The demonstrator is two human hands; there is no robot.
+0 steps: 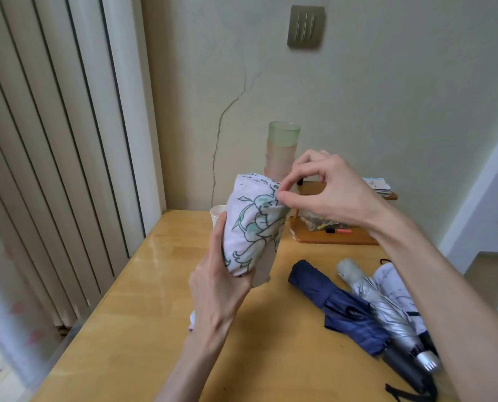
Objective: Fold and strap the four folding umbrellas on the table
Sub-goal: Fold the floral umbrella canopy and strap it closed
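Observation:
A pale pink floral umbrella [252, 224] is held upright above the wooden table [143, 309]. My left hand [217, 281] grips its lower part, fingers wrapped round the rolled fabric. My right hand [326, 187] pinches the fabric near its top right edge between thumb and forefinger. On the table to the right lie a navy umbrella [334, 306], a silver umbrella [384, 309] and a white patterned umbrella [392, 282] side by side, partly hidden by my right forearm.
A stack of green and pink tumblers [282, 146] stands at the back by the wall. A paper cup [217, 214] sits behind the held umbrella. A wooden tray [329, 236] with small items lies at the back right. Vertical blinds [53, 140] hang at left.

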